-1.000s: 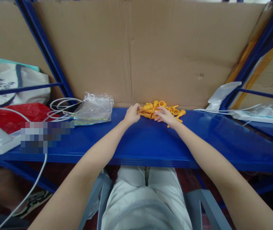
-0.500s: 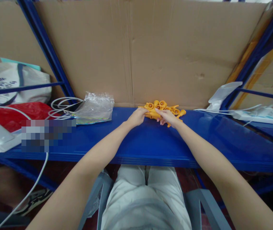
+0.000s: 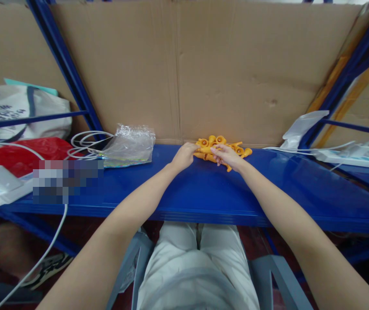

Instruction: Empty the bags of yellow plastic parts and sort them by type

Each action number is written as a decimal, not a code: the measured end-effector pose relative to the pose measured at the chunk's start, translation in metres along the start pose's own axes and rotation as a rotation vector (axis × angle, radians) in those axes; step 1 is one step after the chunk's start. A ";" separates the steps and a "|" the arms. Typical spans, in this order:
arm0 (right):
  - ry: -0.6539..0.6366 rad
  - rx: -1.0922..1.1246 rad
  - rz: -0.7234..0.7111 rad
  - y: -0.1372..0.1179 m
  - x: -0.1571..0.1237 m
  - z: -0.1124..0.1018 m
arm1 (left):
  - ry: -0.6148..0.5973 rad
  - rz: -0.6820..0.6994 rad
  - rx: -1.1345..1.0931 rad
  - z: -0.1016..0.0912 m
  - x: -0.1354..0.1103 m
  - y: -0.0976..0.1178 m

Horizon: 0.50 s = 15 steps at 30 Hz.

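A heap of small orange plastic parts [image 3: 225, 145] lies at the back of the blue shelf [image 3: 204, 193], against the cardboard wall. My left hand [image 3: 183, 156] is curled at the heap's left edge, its fingers closed on one or more of the orange parts. My right hand [image 3: 226, 156] rests on the front of the heap with fingers bent over the parts, thumb and fingers pinching at them. The two hands nearly meet over the pile.
A crumpled clear plastic bag [image 3: 128, 145] and coiled white cable [image 3: 85, 144] lie to the left. Further left are a red bag [image 3: 16, 157], a white tote [image 3: 19, 112] and a white box [image 3: 1, 187]. A white power strip [image 3: 349, 157] with cables sits right.
My left hand moved right, from beside the heap onto its left edge. Both hands pushed the orange parts into a tighter pile; my right hand shifted slightly.
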State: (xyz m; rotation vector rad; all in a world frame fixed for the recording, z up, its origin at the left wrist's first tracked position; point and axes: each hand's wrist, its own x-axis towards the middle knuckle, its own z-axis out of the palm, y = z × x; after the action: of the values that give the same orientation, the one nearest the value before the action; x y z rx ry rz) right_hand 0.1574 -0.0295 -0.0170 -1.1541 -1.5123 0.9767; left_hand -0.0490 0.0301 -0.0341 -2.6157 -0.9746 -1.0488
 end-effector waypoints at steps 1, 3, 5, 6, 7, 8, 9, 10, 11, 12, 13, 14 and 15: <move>-0.005 -0.032 -0.045 0.003 0.002 -0.001 | -0.004 -0.007 0.005 0.000 0.000 0.000; -0.013 -0.124 -0.154 0.008 0.006 -0.004 | -0.013 -0.021 0.016 0.000 0.000 -0.001; -0.002 -0.208 -0.274 0.012 0.011 -0.007 | -0.014 -0.026 0.027 0.001 0.000 -0.002; 0.016 -0.232 -0.322 0.013 0.013 -0.008 | -0.009 -0.024 0.032 0.001 0.001 -0.003; 0.039 -0.241 -0.348 0.014 0.014 -0.009 | -0.001 -0.017 0.035 0.002 0.001 -0.003; 0.051 -0.236 -0.344 0.015 0.015 -0.010 | 0.008 -0.009 0.037 0.002 0.001 -0.003; 0.049 -0.223 -0.315 0.015 0.016 -0.011 | 0.017 0.002 0.036 0.003 0.001 -0.004; 0.033 -0.205 -0.270 0.016 0.016 -0.011 | 0.024 0.014 0.035 0.003 0.001 -0.004; 0.007 -0.190 -0.221 0.016 0.015 -0.012 | 0.028 0.026 0.032 0.004 0.001 -0.004; -0.024 -0.181 -0.179 0.016 0.015 -0.012 | 0.030 0.037 0.028 0.004 0.001 -0.004; -0.048 -0.178 -0.155 0.016 0.015 -0.013 | 0.029 0.045 0.025 0.004 0.001 -0.004; -0.061 -0.180 -0.150 0.017 0.015 -0.013 | 0.028 0.049 0.023 0.005 0.000 -0.004; -0.062 -0.185 -0.161 0.018 0.015 -0.013 | 0.028 0.048 0.023 0.005 0.000 -0.004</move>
State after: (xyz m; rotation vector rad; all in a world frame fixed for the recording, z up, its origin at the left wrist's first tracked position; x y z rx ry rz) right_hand 0.1719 -0.0098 -0.0282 -1.1180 -1.7462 0.7830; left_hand -0.0489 0.0352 -0.0378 -2.5857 -0.9081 -1.0534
